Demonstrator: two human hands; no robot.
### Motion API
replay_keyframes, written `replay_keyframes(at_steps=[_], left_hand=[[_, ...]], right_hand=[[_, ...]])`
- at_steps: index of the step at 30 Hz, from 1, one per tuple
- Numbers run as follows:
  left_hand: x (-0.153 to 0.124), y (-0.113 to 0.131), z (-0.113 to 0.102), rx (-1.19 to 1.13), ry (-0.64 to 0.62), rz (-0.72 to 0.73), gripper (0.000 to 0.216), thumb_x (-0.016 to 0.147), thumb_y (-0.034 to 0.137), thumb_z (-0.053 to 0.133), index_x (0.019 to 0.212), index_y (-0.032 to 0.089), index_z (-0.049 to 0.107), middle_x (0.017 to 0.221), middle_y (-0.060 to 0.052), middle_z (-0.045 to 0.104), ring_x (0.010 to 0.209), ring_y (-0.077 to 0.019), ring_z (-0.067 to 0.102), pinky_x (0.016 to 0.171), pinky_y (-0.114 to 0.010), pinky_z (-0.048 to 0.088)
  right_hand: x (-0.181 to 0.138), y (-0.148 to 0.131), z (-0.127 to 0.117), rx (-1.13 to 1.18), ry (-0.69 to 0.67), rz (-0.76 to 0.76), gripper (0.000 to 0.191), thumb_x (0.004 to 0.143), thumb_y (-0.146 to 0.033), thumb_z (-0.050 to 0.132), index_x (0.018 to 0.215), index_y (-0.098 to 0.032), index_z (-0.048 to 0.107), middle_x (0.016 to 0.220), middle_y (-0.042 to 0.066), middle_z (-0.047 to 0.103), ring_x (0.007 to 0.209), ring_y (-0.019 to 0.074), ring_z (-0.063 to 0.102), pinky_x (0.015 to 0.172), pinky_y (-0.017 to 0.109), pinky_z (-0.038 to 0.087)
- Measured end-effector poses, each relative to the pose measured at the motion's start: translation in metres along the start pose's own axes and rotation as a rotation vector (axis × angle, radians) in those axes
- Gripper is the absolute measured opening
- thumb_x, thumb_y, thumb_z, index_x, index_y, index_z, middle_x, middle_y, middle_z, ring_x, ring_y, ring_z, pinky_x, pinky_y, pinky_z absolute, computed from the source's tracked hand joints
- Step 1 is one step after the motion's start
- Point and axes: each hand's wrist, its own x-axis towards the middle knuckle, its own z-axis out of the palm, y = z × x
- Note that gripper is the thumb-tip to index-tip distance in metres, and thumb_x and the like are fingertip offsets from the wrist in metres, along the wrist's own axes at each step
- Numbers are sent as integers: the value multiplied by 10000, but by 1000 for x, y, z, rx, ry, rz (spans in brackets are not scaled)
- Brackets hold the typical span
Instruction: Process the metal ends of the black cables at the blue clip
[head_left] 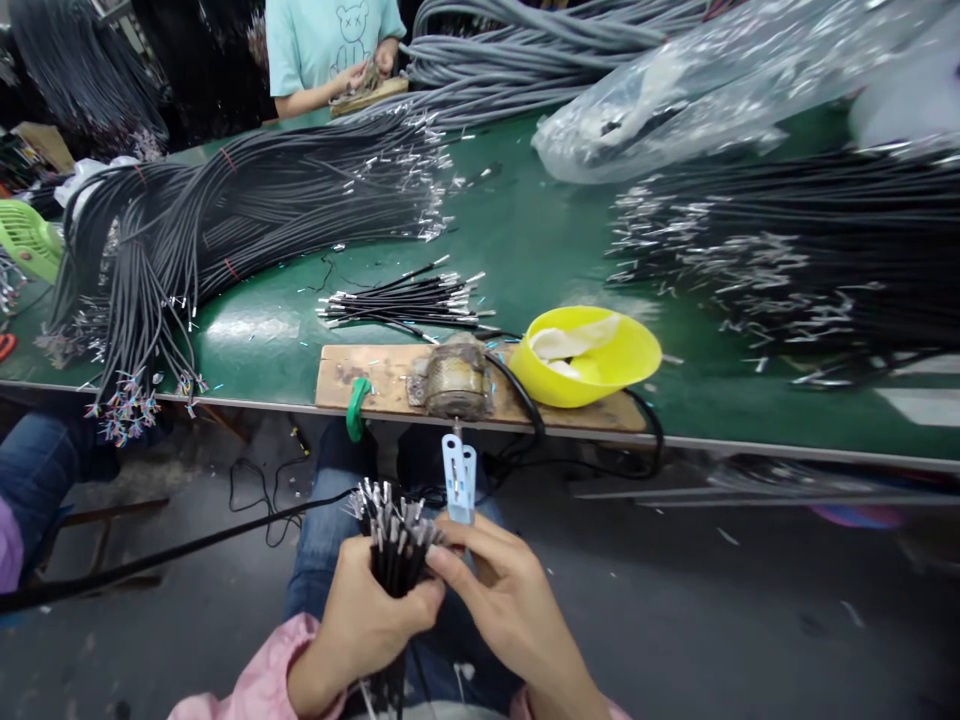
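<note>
My left hand [367,625] is wrapped round a bundle of thin black cables [394,545] with stripped, foil-tipped ends pointing up, held over my lap. My right hand [502,600] pinches at the top of that bundle, fingers closed on the cable ends. Just above the hands a small light-blue forked tool [459,480] sticks down from a grimy metal device [454,378] mounted on a wooden board [375,375] at the table's near edge.
A yellow bowl [622,365] stands on the board's right end. A small pile of cut cables [409,300] and big black cable bundles [225,215] lie on the green table [540,240]. A clear plastic bag [712,90] lies far right. Another person in a teal shirt [330,40] works opposite.
</note>
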Motion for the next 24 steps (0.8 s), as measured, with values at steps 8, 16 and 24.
replay_keyframes(at_steps=[8, 16, 24], left_hand=[[2, -19, 4, -147, 105, -18, 437, 708, 457, 652, 454, 180, 430, 372, 38, 408, 348, -76, 375, 390, -223, 304], [4, -24, 8, -302, 180, -20, 381, 557, 463, 783, 631, 190, 527, 388, 73, 452, 324, -70, 368, 361, -212, 312], [7, -22, 10, -377, 192, 30, 384, 620, 484, 741, 588, 174, 516, 412, 70, 447, 321, -56, 388, 329, -184, 302]], right_hand=[[-9, -3, 15, -288, 317, -288, 258, 805, -63, 535, 588, -198, 495, 543, -18, 479, 527, 134, 442, 511, 254, 378], [-16, 1, 28, -102, 413, -230, 264, 816, -42, 485, 611, -201, 437, 572, -38, 419, 535, 116, 418, 507, 233, 350], [-12, 1, 27, 63, 415, -208, 219, 780, -61, 555, 613, -196, 516, 574, -25, 486, 541, 127, 454, 522, 246, 382]])
